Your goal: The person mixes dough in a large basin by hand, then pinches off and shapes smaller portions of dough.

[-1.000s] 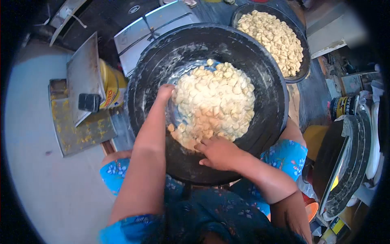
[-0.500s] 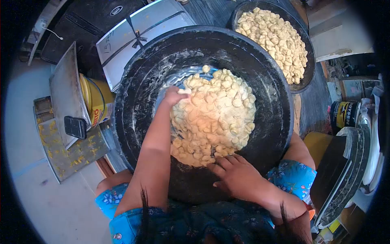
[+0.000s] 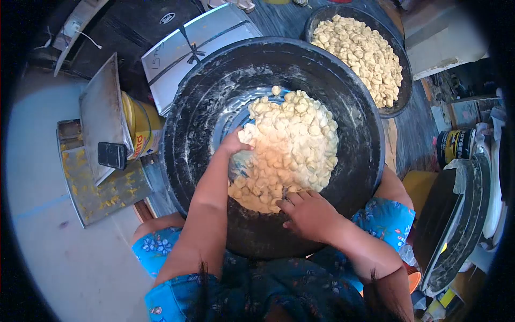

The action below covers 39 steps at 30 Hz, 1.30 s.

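Pale pieces (image 3: 303, 134) — left hand (image 3: 234, 144) now lower, right hand (image 3: 311, 214) touching

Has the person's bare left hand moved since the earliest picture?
Yes. Judged against the large round black basin, the bare left hand has moved rightward, farther in from the basin's left rim.

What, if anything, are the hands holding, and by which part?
It cannot be told: the left hand and right hand touch the heap of small, pale, rounded pieces, but some fingertips are hidden and no clear grip shows.
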Available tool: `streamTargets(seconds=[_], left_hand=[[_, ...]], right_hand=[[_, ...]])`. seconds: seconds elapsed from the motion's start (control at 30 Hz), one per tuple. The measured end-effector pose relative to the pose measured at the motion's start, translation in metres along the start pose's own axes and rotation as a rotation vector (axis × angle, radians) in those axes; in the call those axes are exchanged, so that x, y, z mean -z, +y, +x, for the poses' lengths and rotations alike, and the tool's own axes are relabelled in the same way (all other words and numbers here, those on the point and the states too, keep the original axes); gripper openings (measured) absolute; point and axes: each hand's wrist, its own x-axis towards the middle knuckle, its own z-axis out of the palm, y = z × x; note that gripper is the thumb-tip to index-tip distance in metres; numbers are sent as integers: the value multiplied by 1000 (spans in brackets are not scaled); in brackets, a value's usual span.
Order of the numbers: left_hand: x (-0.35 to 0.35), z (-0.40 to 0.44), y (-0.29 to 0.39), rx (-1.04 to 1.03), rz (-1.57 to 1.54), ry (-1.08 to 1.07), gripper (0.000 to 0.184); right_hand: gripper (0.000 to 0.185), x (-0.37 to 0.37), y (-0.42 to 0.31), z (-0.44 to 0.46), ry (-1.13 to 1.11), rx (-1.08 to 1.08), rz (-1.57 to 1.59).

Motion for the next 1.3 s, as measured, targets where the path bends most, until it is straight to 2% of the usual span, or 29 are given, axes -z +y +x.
streamTargets(seconds=[0.07,0.17,0.27,0.3,0.4,0.47,0.53,0.57,0.6,0.67,0.7,0.77,0.8,0.83,0.93,0.97,1.07,1.1,1.2,1.3], left_hand=[[8,-32,24,88,14,125,92],[13,-76,34,106,-282,116,71],[15,-110,40,67,-379,320,45],[15,-109,29,-61,-366,416,42],[49,-165,99,-156,-244,466,42],[69,-198,134,-204,-47,546,41],[86,-238,174,-213,37,520,39],[91,-253,183,-267,-98,543,40],[99,-272,194,-311,-34,559,41],[102,-319,237,-379,-455,540,43],[103,-339,254,-419,-646,499,47],[100,-366,269,-502,-997,396,56],[94,-364,252,-575,-1191,240,56],[81,-368,253,-563,-1344,269,53],[36,-368,244,-437,-1706,269,52],[25,-364,235,-484,-1703,228,53],[9,-366,235,-388,-1680,73,57],[7,-367,232,-388,-1670,13,60],[11,-365,231,-382,-1662,-119,67],[17,-367,237,-341,-1674,-128,74]], right_hand=[[49,2,-2,-2,13,16,3],[45,2,-6,-5,39,50,32],[44,3,-10,-10,72,65,16],[45,6,-11,-11,69,62,0],[47,7,-9,-16,120,51,-37],[46,3,-9,-17,179,37,-26],[46,4,-12,-16,243,16,11],[53,13,-18,-20,218,-23,84],[56,10,-19,-20,358,45,186],[63,3,-21,-17,631,184,389],[77,8,-28,-18,629,252,504],[82,14,-53,-24,584,338,932],[84,14,-65,-25,547,378,1144],[88,12,-74,-24,514,418,1246],[85,7,-83,-23,721,450,922],[77,0,-84,-19,807,422,973],[70,-3,-74,-22,861,294,846],[65,2,-71,-24,801,336,863],[63,11,-61,-28,779,452,620],[56,22,-64,-38,906,379,377]])
